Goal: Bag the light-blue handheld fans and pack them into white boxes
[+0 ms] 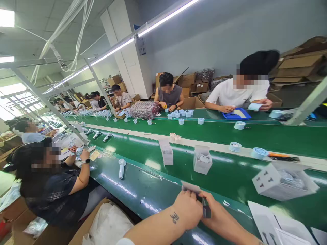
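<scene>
My left hand (187,208) and my right hand (217,212) are together over the near edge of the bench. Both are closed around a small carton (191,186), with its pale flap standing up past my fingers. A dark grey part shows between the hands; I cannot make out what it is. Most of the carton is hidden. Beyond my hands, an open white box (202,166) and another white box (168,157) stand on the green belt. Farther right is a larger open box (265,182) with printed fan shapes and bagged contents.
Flat printed cartons (278,224) lie at my right. A handheld fan (122,169) rests on the bench to the left, near a seated co-worker (51,190). Blue round parts (260,153) and an orange-handled tool (281,156) lie along the divider. Co-workers sit across the belt.
</scene>
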Motion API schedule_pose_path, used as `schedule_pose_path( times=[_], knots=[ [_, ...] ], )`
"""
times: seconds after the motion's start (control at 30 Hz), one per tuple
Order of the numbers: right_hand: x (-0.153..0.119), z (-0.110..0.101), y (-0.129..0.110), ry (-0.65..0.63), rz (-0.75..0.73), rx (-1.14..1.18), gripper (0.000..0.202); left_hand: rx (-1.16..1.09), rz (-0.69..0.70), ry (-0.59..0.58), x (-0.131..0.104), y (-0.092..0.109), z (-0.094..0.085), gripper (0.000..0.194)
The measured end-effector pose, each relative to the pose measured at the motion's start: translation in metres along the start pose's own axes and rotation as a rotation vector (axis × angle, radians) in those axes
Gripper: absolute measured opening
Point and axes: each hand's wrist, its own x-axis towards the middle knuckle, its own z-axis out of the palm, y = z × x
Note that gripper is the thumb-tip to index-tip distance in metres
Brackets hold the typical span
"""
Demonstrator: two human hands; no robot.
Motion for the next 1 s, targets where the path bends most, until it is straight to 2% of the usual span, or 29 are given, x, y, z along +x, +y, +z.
schedule_pose_path(
  times=[0.07, 0.1, 0.17, 0.23, 0.3, 0.4, 0.47, 0.53, 0.57, 0.63, 0.77, 0.83, 0.9, 0.97, 1.0],
  knots=[
    [0.026, 0.013, -0.016, -0.041, -0.056, -0.02, 0.055, -0.035, -0.035, 0.002, -0.032, -0.023, -0.01, 0.052],
    [0.043, 0.02, -0.024, -0.031, -0.087, -0.017, 0.057, -0.071, -0.066, 0.069, -0.052, -0.035, -0.014, 0.053],
    [0.087, 0.034, -0.042, 0.003, -0.135, 0.013, 0.061, -0.198, -0.197, 0.306, -0.097, -0.061, -0.015, 0.045],
    [0.142, 0.05, -0.059, 0.036, -0.158, 0.037, 0.064, -0.422, -0.468, 0.577, -0.145, -0.087, 0.003, 0.035],
    [0.203, 0.067, -0.074, 0.072, -0.157, 0.021, 0.071, -0.72, -0.823, 0.768, -0.192, -0.109, 0.045, 0.033],
    [0.293, 0.097, -0.087, 0.105, -0.15, -0.005, 0.075, -1.034, -1.271, 0.792, -0.253, -0.131, 0.135, 0.04],
    [0.343, 0.118, -0.087, 0.095, -0.146, -0.002, 0.076, -1.108, -1.413, 0.786, -0.284, -0.14, 0.187, 0.043],
    [0.379, 0.138, -0.081, 0.097, -0.136, 0.004, 0.077, -1.163, -1.474, 0.791, -0.302, -0.151, 0.219, 0.042],
    [0.392, 0.146, -0.077, 0.105, -0.129, 0.005, 0.078, -1.172, -1.486, 0.796, -0.306, -0.159, 0.226, 0.041],
    [0.41, 0.159, -0.07, 0.127, -0.114, 0.005, 0.081, -1.148, -1.489, 0.814, -0.303, -0.179, 0.225, 0.038],
    [0.414, 0.164, -0.067, 0.171, -0.13, -0.011, 0.082, -1.043, -1.449, 0.877, -0.263, -0.237, 0.193, 0.027],
    [0.4, 0.164, -0.073, 0.212, -0.165, -0.037, 0.08, -1.012, -1.453, 0.874, -0.235, -0.267, 0.176, 0.022],
    [0.374, 0.171, -0.079, 0.328, -0.16, -0.041, 0.073, -1.036, -1.467, 0.857, -0.21, -0.293, 0.164, 0.031],
    [0.34, 0.189, -0.082, 0.444, -0.056, 0.016, 0.058, -1.113, -1.488, 0.855, -0.192, -0.313, 0.159, 0.03],
    [0.323, 0.202, -0.081, 0.401, 0.037, 0.066, 0.048, -1.163, -1.499, 0.866, -0.186, -0.319, 0.158, 0.024]
  ],
)
